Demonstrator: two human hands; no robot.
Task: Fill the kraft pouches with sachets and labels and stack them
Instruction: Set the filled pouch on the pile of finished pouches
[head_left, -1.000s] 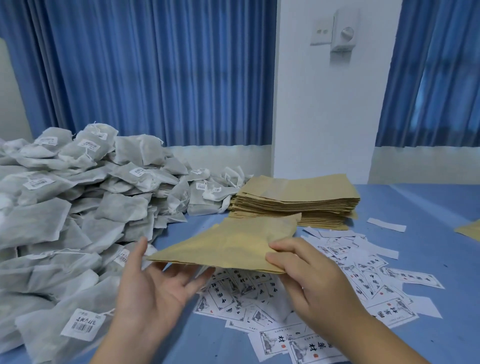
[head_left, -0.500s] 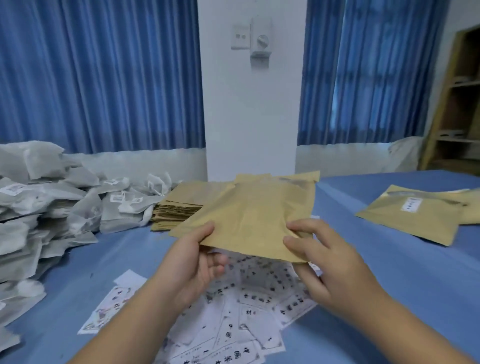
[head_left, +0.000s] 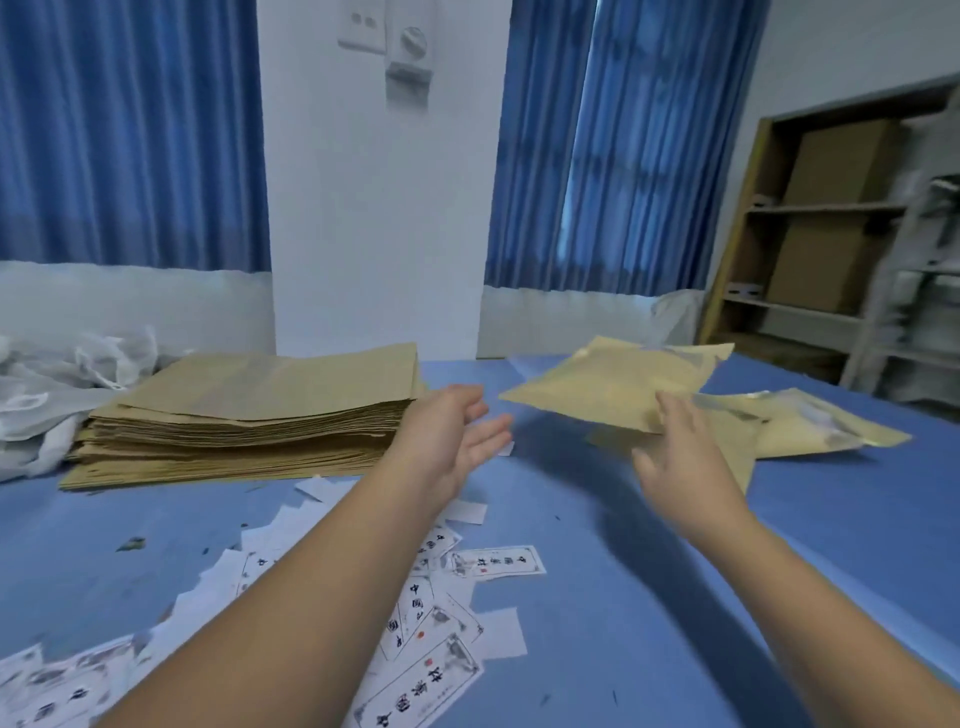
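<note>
- Nearest the camera, printed labels (head_left: 457, 618) lie loose and overlapping on the blue table (head_left: 649, 582), none of them in a pouch, so plenty of label stock is unused.
- Just beyond, the left hand (head_left: 457, 431) hovers over the table with straight, slightly spread fingers, holding nothing.
- To its right, the right hand (head_left: 675, 457) reaches forward with its thumb out to the side and its fingertips at the near edge of a kraft pouch (head_left: 608, 379). Motion blur hides whether they pinch it or only touch it.
- That pouch is tilted in the air, just above the finished ones. Its contents are hidden, but it looks slightly plump, so it is probably filled and at the stacking step.
- Beneath it, the filled pouches (head_left: 810, 426) lie overlapped on the table. At least two show, so the finished pile is small.
- Across on the left, a tall stack of empty pouches (head_left: 249, 410) sits flat and untouched, so most of the job seems left to do.
- Beside that stack, at the left edge, is part of a heap of white sachets (head_left: 47, 384) waiting to go in.
- Farthest back on the right, a shelf unit (head_left: 810, 208) holds cardboard boxes (head_left: 841, 161), contents unseen.
</note>
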